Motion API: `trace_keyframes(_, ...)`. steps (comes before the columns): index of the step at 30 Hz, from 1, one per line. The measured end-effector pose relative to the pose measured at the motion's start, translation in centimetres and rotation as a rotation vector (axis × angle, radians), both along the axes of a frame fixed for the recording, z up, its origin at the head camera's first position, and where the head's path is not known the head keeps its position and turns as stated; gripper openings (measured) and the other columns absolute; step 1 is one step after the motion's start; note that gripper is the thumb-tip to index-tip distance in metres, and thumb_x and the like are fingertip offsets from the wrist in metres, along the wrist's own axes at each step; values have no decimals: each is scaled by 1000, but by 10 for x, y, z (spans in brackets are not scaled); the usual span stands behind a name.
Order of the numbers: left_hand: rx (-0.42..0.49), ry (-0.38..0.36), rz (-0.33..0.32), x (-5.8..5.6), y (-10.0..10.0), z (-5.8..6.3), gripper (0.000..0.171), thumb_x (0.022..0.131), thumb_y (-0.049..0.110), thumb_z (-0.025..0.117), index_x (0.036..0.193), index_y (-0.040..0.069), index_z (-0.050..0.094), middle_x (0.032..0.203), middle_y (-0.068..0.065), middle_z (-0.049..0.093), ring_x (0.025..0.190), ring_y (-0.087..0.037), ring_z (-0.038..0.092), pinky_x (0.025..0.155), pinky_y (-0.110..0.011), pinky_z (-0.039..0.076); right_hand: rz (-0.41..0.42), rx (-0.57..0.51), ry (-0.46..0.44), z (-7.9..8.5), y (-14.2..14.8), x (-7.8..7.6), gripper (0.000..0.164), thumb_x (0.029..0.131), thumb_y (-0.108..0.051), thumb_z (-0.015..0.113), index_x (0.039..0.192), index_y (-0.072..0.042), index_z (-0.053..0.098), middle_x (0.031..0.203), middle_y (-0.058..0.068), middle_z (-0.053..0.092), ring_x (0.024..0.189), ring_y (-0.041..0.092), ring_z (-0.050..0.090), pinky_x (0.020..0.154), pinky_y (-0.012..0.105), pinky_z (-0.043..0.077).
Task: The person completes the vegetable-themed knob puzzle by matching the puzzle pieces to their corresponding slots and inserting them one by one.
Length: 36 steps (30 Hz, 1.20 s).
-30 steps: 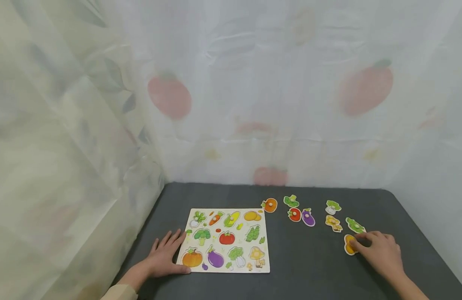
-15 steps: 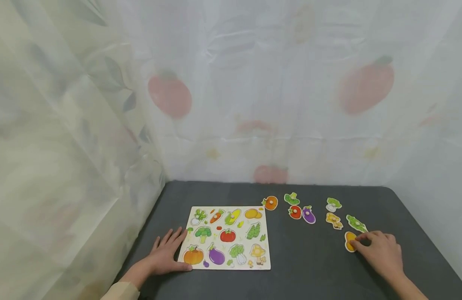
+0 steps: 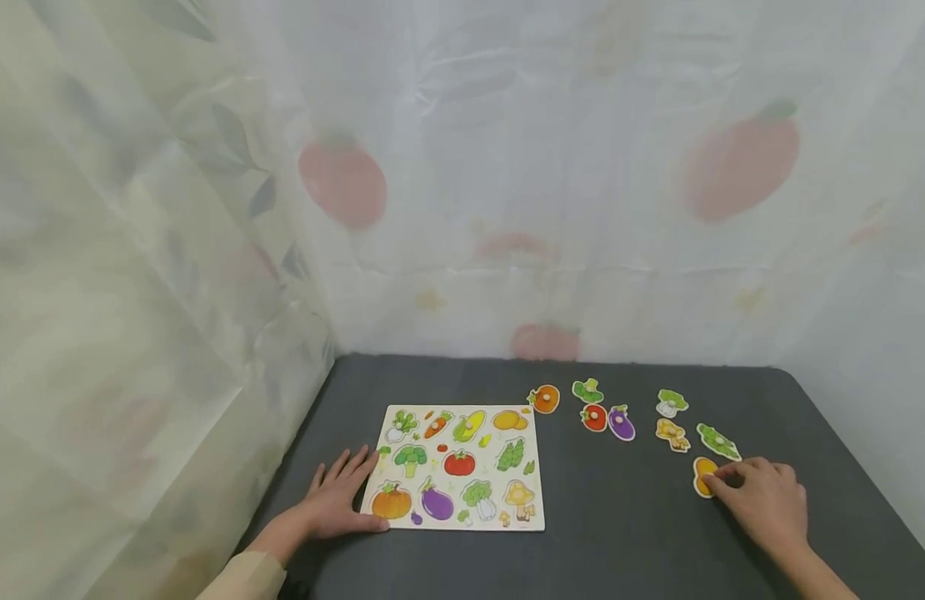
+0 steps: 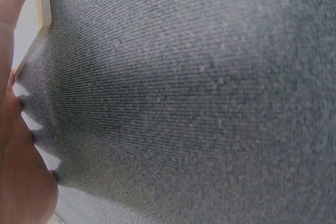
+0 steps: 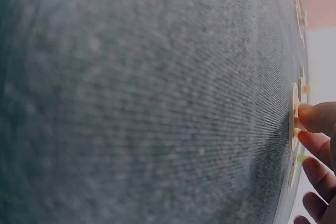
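Note:
A vegetable puzzle board (image 3: 470, 521) lies flat on the dark table. My left hand (image 3: 335, 502) is spread at its left edge, thumb at the near corner and fingers straight along the side. In the left wrist view, a board corner (image 4: 45, 9) shows beside the thumb. Off to the right, my right hand (image 3: 764, 502) pinches a yellow-orange potato puzzle piece (image 3: 702, 468) between thumb and index finger. The right wrist view shows that piece (image 5: 293, 116) edge-on, close to the table, the fingertips covering its knob. A green pea-pod piece (image 3: 718, 442) lies just beyond this hand.
Mushroom (image 3: 672, 435) and bok choy (image 3: 671, 403) pieces lie farther back on the right. Eggplant (image 3: 622, 423), tomato (image 3: 593, 417), broccoli (image 3: 587, 391) and pumpkin (image 3: 543, 399) pieces lie nearer the board, the pumpkin close to its far right corner. Sheer curtains (image 3: 552, 208) hang behind the table.
The whole scene has shifted slightly upward in the head view. Both hands keep their positions relative to the board and the potato piece.

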<state>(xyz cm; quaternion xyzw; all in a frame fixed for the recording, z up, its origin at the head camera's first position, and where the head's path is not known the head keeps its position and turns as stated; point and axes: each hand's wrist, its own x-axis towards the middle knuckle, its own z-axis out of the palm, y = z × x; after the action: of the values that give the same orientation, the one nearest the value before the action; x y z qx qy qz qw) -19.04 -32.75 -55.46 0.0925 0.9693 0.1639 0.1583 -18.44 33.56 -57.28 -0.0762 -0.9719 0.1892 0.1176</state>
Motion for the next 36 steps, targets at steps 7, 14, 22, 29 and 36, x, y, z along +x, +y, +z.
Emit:
trace_keyframes(7,-7,21,1,-2,1,2,124,71,80,74,165,18,24,169,-13,18,154,-46,8,112,-76,3,16,4,66,-1,-1,-2,26,82,-31,85,81,-6,78,103,26,64,101,52,47,80,67,36)
trace_keyframes(14,-13,20,-2,-1,1,1,123,71,80,74,165,19,23,170,-12,17,154,-46,7,113,-75,3,62,-2,110,-2,-4,-1,17,81,-23,85,81,-8,78,103,25,64,106,53,45,83,69,32)
trace_keyframes(22,-8,17,-11,0,0,1,123,71,80,73,166,19,23,170,-12,16,154,-46,6,113,-75,2,142,9,149,-7,-7,1,9,80,-17,85,81,-10,80,98,19,66,108,52,44,80,69,33)
trace_keyframes(29,-9,14,-7,1,-1,1,124,71,80,74,165,19,23,170,-12,16,154,-46,6,113,-75,2,127,-14,103,-7,-8,2,13,81,-22,85,85,-10,80,105,24,66,111,55,43,83,71,32)
trace_keyframes(36,-16,28,-6,0,0,0,125,70,81,74,165,18,24,170,-12,17,154,-45,7,113,-75,3,106,-23,62,-5,-8,5,16,85,-26,83,86,-10,79,110,27,65,112,55,42,84,71,31)
